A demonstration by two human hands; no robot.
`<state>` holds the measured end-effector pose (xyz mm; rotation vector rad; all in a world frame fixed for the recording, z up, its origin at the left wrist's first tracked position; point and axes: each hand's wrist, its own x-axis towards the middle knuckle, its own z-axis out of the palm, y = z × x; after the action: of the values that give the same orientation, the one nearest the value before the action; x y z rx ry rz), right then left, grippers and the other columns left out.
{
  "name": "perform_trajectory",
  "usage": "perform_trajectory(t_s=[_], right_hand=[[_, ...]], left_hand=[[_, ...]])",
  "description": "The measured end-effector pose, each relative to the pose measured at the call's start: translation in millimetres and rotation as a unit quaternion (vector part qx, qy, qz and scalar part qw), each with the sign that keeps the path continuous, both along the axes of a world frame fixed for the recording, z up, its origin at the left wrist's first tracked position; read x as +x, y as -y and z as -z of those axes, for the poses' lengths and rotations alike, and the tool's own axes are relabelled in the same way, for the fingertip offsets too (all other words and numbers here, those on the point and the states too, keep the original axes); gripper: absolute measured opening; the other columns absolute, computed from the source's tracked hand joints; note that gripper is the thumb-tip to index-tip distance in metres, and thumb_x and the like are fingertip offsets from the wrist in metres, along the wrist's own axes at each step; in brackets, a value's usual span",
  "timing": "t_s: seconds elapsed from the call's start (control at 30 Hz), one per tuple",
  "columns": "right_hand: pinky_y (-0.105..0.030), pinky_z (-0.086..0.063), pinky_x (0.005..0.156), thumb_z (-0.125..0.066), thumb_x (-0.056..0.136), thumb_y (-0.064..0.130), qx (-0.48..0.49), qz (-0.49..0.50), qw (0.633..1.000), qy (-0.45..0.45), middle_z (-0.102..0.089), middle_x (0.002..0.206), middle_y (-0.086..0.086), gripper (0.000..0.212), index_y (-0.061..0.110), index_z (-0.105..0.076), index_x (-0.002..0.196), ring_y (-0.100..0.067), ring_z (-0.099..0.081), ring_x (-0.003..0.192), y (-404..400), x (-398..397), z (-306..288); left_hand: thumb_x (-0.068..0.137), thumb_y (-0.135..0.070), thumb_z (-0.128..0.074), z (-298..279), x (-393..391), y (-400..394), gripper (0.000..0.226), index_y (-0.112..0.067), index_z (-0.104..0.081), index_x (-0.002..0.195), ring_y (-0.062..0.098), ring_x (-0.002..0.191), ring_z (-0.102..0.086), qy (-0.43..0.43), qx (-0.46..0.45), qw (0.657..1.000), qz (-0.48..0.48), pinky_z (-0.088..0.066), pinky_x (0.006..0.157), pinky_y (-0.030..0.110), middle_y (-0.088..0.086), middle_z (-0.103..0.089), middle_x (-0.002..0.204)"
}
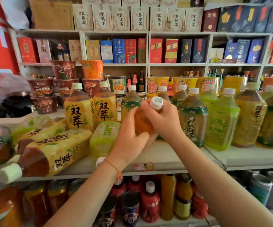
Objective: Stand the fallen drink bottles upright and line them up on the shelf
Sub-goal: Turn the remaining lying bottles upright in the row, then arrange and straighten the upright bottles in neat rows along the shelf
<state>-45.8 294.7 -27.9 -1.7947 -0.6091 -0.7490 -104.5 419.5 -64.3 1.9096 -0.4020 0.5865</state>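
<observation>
Both my hands hold one amber tea bottle (143, 123), tilted with its white cap toward me, above the white shelf (168, 158). My right hand (162, 117) grips its neck just under the cap. My left hand (131, 141) wraps the lower body. To the left lie a fallen green bottle (103, 138) and a fallen yellow-label bottle (53, 153), caps toward the shelf's front edge; more fallen bottles lie behind them. Two yellow-label bottles (80, 107) stand upright at the back. On the right stands a row of upright green and amber bottles (221, 122).
Stacked instant-noodle cups (63, 82) sit behind the bottles on the left, and yellow cups (158, 82) behind the middle. A red price tag (143, 166) is on the shelf's front edge. Smaller bottles and cans (149, 202) fill the shelf below. Boxed goods line the shelves above.
</observation>
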Motion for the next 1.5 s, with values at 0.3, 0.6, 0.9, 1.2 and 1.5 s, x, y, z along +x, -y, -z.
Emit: perform_trajectory(t_s=[0.3, 0.6, 0.9, 1.2, 1.5], right_hand=[[-0.027, -0.037, 0.052, -0.058, 0.09, 0.045, -0.058, 0.189, 0.975, -0.1, -0.06, 0.073, 0.004, 0.03, 0.015, -0.059, 0.083, -0.016, -0.058, 0.066, 23, 16, -26], [-0.05, -0.043, 0.1, -0.064, 0.085, 0.003, -0.116, 0.242, 0.895, 0.357, -0.062, 0.117, -0.021, 0.025, 0.0, -0.068, 0.109, -0.036, -0.053, 0.113, 12, -4, 13], [-0.029, -0.049, 0.07, -0.055, 0.091, 0.054, -0.363, -0.045, 0.918, -0.153, -0.066, 0.12, 0.002, 0.083, 0.028, -0.013, 0.158, -0.013, -0.063, 0.089, -48, -45, 55], [-0.035, -0.049, 0.103, -0.077, 0.082, 0.048, -0.33, -0.144, 0.903, -0.232, -0.053, 0.147, 0.0, 0.115, 0.038, 0.008, 0.158, -0.016, -0.06, 0.12, -50, -41, 53], [-0.025, -0.058, 0.068, -0.082, 0.073, 0.05, -0.291, -0.05, 0.945, -0.142, -0.071, 0.103, 0.008, 0.1, 0.045, -0.021, 0.152, -0.008, -0.068, 0.076, -31, -51, 58]], left_hand=[[0.084, -0.049, -0.076, 1, 33, 40, 0.086, -0.045, -0.019, 0.148, 0.014, 0.126, -0.055, -0.06, 0.013, 0.998, 0.024, -0.049, 0.106, 0.049, -0.015, -0.055, 0.137], [0.1, -0.04, -0.046, -18, -3, -1, 0.039, -0.025, -0.062, 0.132, 0.014, 0.109, -0.061, 0.136, 0.278, 0.935, -0.172, -0.051, 0.098, 0.041, -0.006, -0.068, 0.122], [0.101, -0.026, -0.052, 18, -35, -67, 0.039, -0.019, -0.054, 0.14, 0.012, 0.135, -0.038, -0.024, 0.135, 0.957, -0.257, -0.022, 0.107, 0.019, -0.004, -0.048, 0.14], [0.093, -0.039, -0.058, 39, -41, -64, 0.065, -0.027, -0.033, 0.151, 0.014, 0.121, -0.046, -0.077, 0.044, 0.969, -0.23, -0.044, 0.09, 0.023, -0.002, -0.034, 0.15], [0.077, -0.051, -0.053, 34, -37, -57, 0.069, -0.031, -0.047, 0.142, 0.024, 0.125, -0.052, -0.067, -0.073, 0.982, -0.16, -0.047, 0.103, 0.049, -0.006, -0.059, 0.131]])
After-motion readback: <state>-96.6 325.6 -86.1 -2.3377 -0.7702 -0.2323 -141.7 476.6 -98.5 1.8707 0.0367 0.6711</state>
